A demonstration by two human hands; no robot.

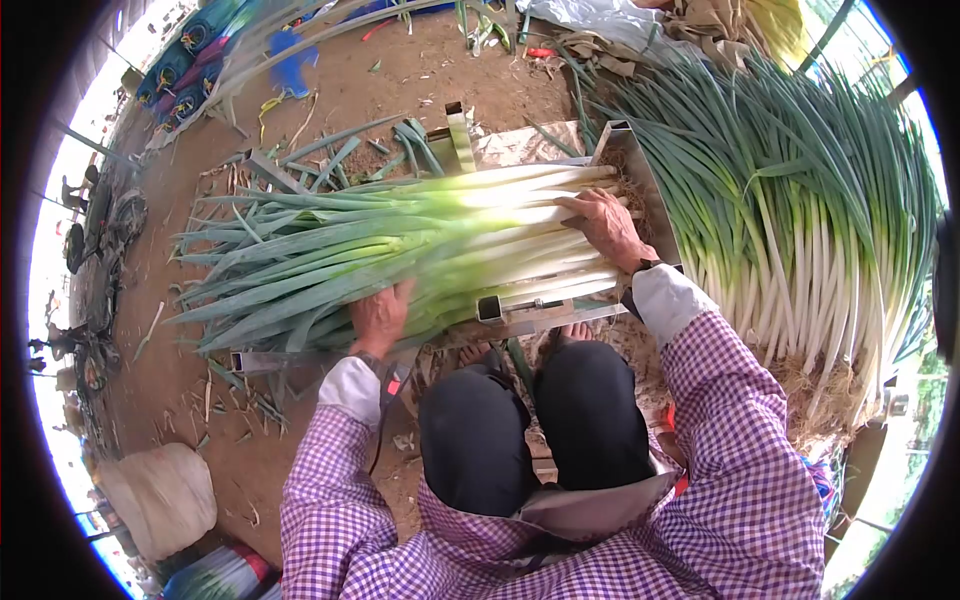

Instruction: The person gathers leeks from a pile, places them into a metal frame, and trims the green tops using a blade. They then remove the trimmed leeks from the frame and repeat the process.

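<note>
A thick bundle of long green onions [430, 225] lies sideways in a metal frame [655, 195], white ends to the right and green leaves to the left. My right hand [608, 230] is closed over the white stalks near their root ends, close to the frame's end plate. Along the near side of the bundle, my left hand [380, 318] grips the green leaves, its fingers partly hidden beneath them. Square metal posts [489, 308] rise at the frame's near side.
A large heap of green onions [800, 200] with roots stands to the right. Cut leaf pieces [340, 160] lie beyond the frame on the dirt floor [250, 470]. A pale sack [160, 498] sits at lower left. My knees [595, 410] are just below the frame.
</note>
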